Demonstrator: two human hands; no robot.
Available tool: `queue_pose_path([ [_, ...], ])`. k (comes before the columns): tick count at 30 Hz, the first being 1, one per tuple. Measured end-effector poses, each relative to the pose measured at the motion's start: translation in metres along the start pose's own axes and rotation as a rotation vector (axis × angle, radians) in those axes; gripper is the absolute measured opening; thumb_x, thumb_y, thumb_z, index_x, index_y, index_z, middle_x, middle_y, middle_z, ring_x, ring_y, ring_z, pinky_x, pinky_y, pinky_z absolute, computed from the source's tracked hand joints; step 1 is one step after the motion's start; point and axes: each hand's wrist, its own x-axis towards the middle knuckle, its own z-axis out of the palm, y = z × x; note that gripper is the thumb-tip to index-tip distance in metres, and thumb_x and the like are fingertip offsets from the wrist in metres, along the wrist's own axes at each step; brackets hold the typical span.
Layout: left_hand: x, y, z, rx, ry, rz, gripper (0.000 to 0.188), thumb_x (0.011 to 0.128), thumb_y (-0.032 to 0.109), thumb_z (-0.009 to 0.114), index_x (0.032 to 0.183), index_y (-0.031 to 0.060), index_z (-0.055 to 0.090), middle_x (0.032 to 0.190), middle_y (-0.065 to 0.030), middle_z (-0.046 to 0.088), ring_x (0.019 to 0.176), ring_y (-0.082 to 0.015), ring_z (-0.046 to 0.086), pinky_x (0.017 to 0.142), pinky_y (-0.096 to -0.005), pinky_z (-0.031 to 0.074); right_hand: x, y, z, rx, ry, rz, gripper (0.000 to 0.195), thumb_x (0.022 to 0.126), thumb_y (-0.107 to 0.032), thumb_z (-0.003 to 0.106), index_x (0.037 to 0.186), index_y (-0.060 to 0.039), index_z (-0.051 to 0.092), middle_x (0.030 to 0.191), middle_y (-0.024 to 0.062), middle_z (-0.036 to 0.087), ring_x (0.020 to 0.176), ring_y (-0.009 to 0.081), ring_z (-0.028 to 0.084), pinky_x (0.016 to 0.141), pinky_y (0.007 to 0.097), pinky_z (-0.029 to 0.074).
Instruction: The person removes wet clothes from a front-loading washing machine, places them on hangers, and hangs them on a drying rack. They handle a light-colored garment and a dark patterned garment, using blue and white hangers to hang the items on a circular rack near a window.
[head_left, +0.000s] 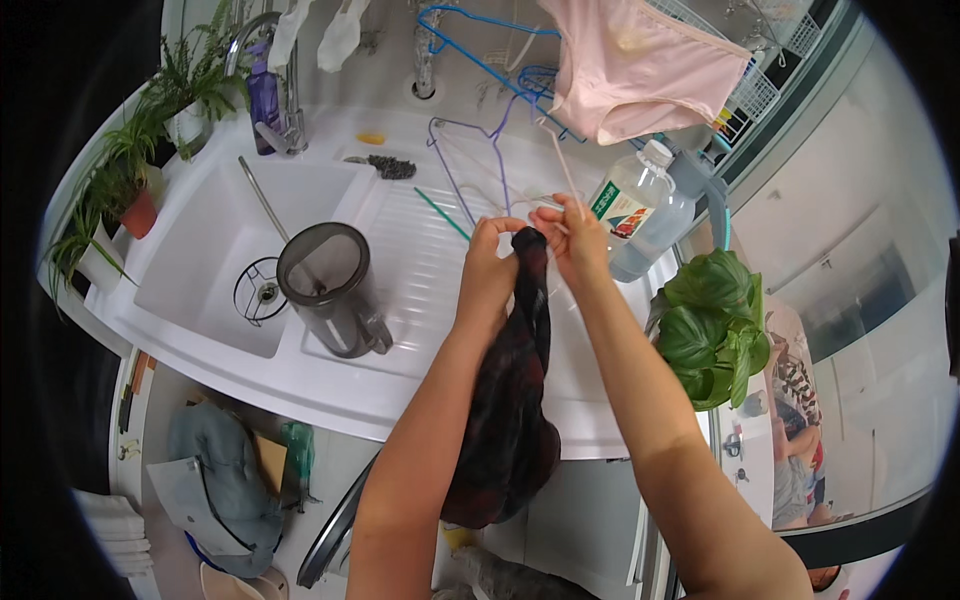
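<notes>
A dark garment (510, 420) with faint reddish patches hangs bunched in front of the laundry sink. My left hand (491, 266) pinches its gathered top. Close beside it, my right hand (579, 238) has its fingers curled around a thin pale pink clothes hanger (562, 159); the fingers partly hide where garment and hanger meet. Just behind both hands is a purple wire hanger (501, 161). A clear plastic bottle (630, 195) with a white cap and a printed label stands right of my right hand.
A grey translucent pitcher (330, 300) stands between the sink basin (187, 270) and ribbed drainboard (409, 300). Pink underwear (645, 71) and blue hangers (487, 56) hang above. A leafy potted plant (712, 330) is at right. On the floor, a grey furry animal (517, 577) is partly visible.
</notes>
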Motion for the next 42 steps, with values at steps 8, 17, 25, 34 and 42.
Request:
queue_pose_path([
  [8,0.041,-0.038,0.012,-0.747,-0.210,-0.253,0.044,0.084,0.011,0.051,0.125,-0.0012,0.037,0.108,-0.0093,0.044,0.096,-0.0222,0.053,0.084,-0.0319,0.046,-0.041,-0.036,0.022,-1.091,0.038,-0.323,0.043,0.082,-0.023,0.059,0.112,0.0037,0.047,0.093,0.0113,0.054,0.062,0.0145,0.057,0.053,0.0226,0.047],
  [17,0.038,-0.027,0.008,-0.772,-0.189,-0.170,0.041,0.085,0.011,0.053,0.119,-0.0062,0.040,0.104,-0.0079,0.045,0.100,-0.0246,0.049,0.094,-0.0347,0.042,0.083,-0.115,0.048,-1.893,-0.052,-0.916,0.020,0.073,-0.019,0.056,0.085,-0.0052,0.065,0.101,0.0149,0.052,0.097,0.0312,0.049,0.078,0.0396,0.040],
  [25,0.037,-0.025,0.004,-0.797,-0.032,-0.193,0.024,0.082,0.007,0.052,0.101,-0.0069,0.052,0.090,-0.0098,0.047,0.081,-0.0200,0.053,0.086,-0.0377,0.048,0.111,-0.112,0.027,-2.390,-0.005,-0.862,0.014,0.070,-0.014,0.056,0.080,-0.0102,0.065,0.084,0.0089,0.059,0.090,0.0263,0.052,0.069,0.0387,0.045],
  [34,0.036,-0.037,-0.007,-0.632,-0.035,-0.210,0.024,0.084,0.013,0.052,0.105,0.0001,0.050,0.088,-0.0034,0.051,0.072,-0.0094,0.054,0.067,-0.0202,0.047,0.075,-0.274,-0.010,-2.133,0.364,-1.325,0.008,0.077,-0.008,0.046,0.081,-0.0077,0.053,0.077,0.0107,0.056,0.075,0.0308,0.057,0.059,0.0411,0.045],
  [42,0.027,-0.025,0.003,-0.627,0.064,-0.244,0.012,0.086,0.013,0.046,0.095,0.0085,0.053,0.076,-0.0004,0.051,0.067,-0.0098,0.053,0.063,-0.0208,0.045,0.087,-0.225,-0.019,-2.674,0.239,-0.369,0.021,0.071,-0.019,0.057,0.085,-0.0048,0.063,0.084,0.0123,0.063,0.077,0.0263,0.063,0.064,0.0356,0.051],
])
